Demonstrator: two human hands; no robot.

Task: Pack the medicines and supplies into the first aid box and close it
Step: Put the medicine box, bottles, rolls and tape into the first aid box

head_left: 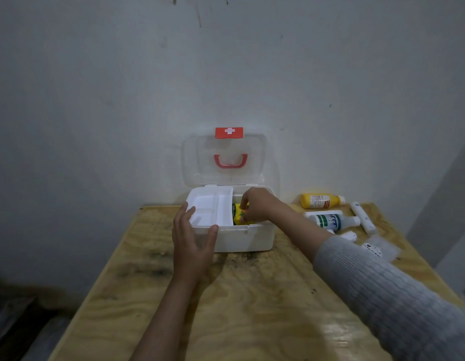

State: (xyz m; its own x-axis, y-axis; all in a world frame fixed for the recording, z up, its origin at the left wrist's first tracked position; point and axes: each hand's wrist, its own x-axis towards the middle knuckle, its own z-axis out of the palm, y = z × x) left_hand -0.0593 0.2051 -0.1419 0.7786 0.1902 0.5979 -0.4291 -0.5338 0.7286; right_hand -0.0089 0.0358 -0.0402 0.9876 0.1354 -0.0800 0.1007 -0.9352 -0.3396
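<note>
Box (241, 239) lid up | left hand (193, 246) open on front-left rim | right hand (254, 204) pinching yellow pack (237, 213) inside

Light plywood worktop (252, 295), grain dark-stained near centre. White plastic first aid box (241, 239) on it, at both hands' fingers. Right of right-hand fingers, apart: yellow bottle (320, 201) lying down, green-labelled clear bottle (333, 221) lying just nearer, white tube (363, 217), clear flat packet (379, 248) at edge.
</note>
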